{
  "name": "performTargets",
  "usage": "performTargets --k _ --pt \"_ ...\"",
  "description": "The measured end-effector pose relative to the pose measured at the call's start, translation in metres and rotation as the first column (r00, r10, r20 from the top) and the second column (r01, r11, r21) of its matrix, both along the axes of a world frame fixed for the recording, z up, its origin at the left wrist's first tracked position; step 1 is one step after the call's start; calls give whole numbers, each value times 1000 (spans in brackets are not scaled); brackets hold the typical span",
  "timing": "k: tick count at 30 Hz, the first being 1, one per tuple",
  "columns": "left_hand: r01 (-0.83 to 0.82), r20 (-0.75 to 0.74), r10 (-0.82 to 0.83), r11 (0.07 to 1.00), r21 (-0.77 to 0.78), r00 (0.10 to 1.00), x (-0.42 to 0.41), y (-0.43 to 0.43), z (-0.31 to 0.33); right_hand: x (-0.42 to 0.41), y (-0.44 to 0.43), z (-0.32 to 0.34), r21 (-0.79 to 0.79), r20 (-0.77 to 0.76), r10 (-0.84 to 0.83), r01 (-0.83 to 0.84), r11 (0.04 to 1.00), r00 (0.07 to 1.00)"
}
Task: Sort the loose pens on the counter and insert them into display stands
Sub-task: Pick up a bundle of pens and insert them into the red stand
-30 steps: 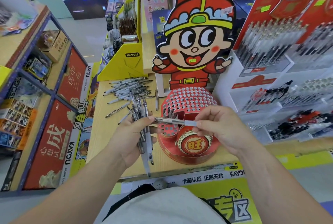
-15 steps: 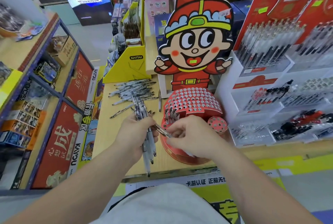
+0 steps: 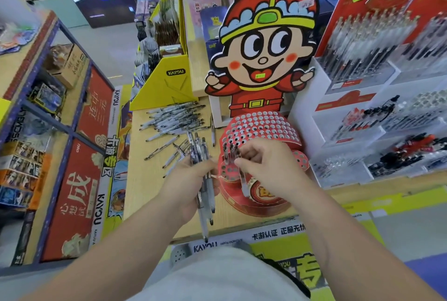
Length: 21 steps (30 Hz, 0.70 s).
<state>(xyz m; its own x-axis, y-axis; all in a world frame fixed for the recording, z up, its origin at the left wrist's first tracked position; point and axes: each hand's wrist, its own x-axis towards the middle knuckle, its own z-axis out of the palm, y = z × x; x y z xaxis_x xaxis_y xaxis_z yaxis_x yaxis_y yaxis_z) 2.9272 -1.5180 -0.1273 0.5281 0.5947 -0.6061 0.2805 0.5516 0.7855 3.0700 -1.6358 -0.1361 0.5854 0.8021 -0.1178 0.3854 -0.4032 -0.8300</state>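
**Pen loading at the red display stand (image 3: pixel 262 129), both hands engaged.**

Grips a bundle of pens (image 3: pixel 205 189) in the left hand (image 3: pixel 189 179), fingers curled round the barrels, dark ends pointing toward the near edge of the counter (image 3: pixel 145 194). Pinches a single pen (image 3: pixel 243 182) between fingertips of the right hand (image 3: pixel 268 167), barrel close to upright, lower end in front of the stand's front face; contact with the stand not determinable. Places that hand just beside a few inserted pens (image 3: pixel 231 153) standing at the left of the perforated top. Shows a heap of loose pens (image 3: pixel 174 119) lying on the counter beyond the left hand, near a yellow box (image 3: pixel 167 85). Faces a cartoon cutout (image 3: pixel 266 46) rising behind the stand, with white pen racks (image 3: pixel 358 112) to the right.
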Motion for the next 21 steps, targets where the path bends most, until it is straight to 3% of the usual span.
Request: performTargets --k 3,9,21 --pt "-67 -23 66 996 -51 998 -11 21 -10 -2 3 -10 113 -11 -172 172 979 985" --pt "-55 -25 52 990 -128 998 -28 50 -24 -23 17 -24 179 -21 -285 284 942 958" --pt "20 13 -18 980 -199 1000 -44 91 -44 -43 43 -46 105 78 -385 377 920 919"
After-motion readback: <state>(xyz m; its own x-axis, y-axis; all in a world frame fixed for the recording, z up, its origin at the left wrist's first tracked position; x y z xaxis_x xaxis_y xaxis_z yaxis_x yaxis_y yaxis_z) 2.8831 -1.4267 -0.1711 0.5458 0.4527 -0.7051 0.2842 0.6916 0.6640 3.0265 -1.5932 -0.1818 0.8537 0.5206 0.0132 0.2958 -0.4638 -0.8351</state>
